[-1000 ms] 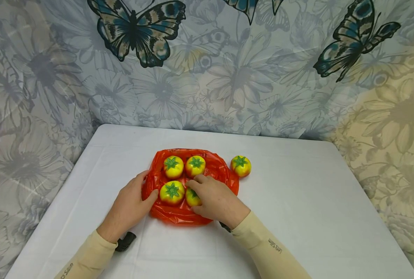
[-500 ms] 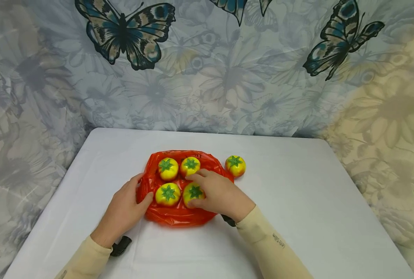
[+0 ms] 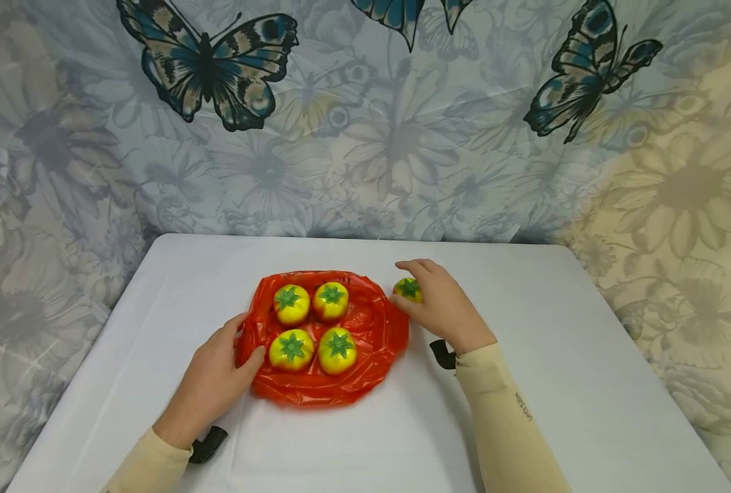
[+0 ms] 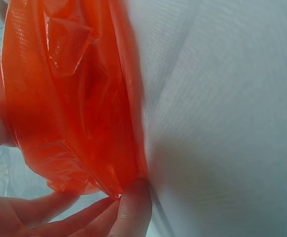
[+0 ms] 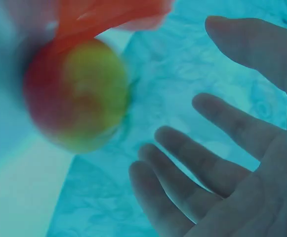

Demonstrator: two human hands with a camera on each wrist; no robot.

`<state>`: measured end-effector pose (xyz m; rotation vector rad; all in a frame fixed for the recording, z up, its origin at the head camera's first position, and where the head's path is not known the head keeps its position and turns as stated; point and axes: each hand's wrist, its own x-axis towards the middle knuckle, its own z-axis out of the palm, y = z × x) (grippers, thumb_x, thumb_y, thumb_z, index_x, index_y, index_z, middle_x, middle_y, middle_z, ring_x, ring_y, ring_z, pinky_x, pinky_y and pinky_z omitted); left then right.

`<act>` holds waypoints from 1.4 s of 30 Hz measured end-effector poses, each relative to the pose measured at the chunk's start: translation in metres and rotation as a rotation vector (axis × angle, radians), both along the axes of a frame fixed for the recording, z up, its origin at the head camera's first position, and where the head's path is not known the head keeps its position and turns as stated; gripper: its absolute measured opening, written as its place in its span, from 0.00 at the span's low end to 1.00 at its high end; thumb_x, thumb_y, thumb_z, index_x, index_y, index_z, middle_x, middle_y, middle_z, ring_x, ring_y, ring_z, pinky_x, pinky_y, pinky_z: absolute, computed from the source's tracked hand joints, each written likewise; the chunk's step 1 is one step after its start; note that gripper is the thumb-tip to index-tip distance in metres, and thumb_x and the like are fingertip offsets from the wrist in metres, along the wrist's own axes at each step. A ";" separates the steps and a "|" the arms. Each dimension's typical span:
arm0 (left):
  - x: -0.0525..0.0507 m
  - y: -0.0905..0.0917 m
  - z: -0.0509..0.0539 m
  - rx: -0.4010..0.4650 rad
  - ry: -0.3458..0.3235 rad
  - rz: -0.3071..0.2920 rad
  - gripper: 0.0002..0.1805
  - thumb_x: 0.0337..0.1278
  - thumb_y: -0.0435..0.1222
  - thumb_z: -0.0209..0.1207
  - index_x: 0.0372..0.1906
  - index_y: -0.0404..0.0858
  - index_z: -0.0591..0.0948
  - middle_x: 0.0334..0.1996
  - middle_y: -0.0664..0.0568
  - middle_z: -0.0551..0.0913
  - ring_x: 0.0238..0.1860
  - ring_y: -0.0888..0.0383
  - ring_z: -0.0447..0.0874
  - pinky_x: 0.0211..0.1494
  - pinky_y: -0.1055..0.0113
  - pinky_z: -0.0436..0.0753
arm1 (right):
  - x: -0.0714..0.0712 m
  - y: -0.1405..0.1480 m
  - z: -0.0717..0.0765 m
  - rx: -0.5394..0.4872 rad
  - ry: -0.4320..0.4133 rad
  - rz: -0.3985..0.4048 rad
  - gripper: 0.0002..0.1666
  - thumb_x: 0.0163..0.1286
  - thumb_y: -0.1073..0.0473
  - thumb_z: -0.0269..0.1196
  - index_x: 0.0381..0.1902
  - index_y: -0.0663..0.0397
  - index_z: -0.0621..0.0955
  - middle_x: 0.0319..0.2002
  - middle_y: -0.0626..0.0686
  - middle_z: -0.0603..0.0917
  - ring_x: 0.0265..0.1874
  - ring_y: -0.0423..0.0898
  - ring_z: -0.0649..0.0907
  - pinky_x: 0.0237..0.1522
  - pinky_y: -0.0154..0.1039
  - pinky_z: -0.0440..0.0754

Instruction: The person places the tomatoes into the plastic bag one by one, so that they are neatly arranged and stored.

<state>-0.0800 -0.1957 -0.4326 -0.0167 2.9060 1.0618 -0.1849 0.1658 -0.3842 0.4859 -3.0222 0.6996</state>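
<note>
A red plastic bag (image 3: 365,370) with a rolled-down rim sits on the table. Several shiny yellow-red tomatoes (image 3: 291,350) with green star-shaped tops lie in it, grouped in its left and middle part. At the bag's left side my left hand (image 3: 213,373) grips the rim, thumb over the inner edge and fingers outside; its fingertips (image 4: 133,207) press the plastic in the left wrist view. My right hand (image 3: 448,301) reaches over a loose tomato (image 3: 408,289) beyond the bag's right edge. In the right wrist view its fingers are spread, apart from that tomato (image 5: 79,96).
A white cloth covers the table (image 3: 556,383), with rounded far corners. A patterned fabric backdrop (image 3: 396,157) with butterflies and flowers rises behind it. Dark wrist devices (image 3: 208,445) sit under both forearms.
My right hand has let go of the front right tomato in the bag and moved right and away from me to the loose one. The left hand stays at the bag's rim.
</note>
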 end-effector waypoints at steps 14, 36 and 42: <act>0.002 -0.004 0.001 -0.010 -0.007 0.010 0.41 0.76 0.47 0.62 0.82 0.31 0.62 0.74 0.32 0.75 0.70 0.36 0.80 0.64 0.38 0.88 | -0.017 0.004 -0.025 0.021 -0.094 -0.069 0.39 0.74 0.44 0.70 0.77 0.49 0.76 0.74 0.60 0.77 0.70 0.63 0.80 0.71 0.63 0.82; 0.000 0.000 -0.001 -0.008 -0.009 0.006 0.42 0.75 0.47 0.63 0.82 0.31 0.63 0.74 0.32 0.75 0.69 0.36 0.80 0.63 0.39 0.88 | -0.016 0.006 -0.030 0.070 -0.138 -0.086 0.38 0.74 0.44 0.69 0.77 0.48 0.75 0.68 0.61 0.82 0.60 0.59 0.84 0.63 0.60 0.88; -0.001 0.000 0.000 -0.009 -0.016 0.007 0.42 0.75 0.46 0.63 0.82 0.31 0.62 0.73 0.32 0.76 0.69 0.36 0.81 0.62 0.39 0.89 | -0.017 0.009 -0.030 0.069 -0.121 -0.081 0.37 0.74 0.45 0.69 0.77 0.48 0.76 0.68 0.61 0.82 0.60 0.60 0.84 0.62 0.60 0.89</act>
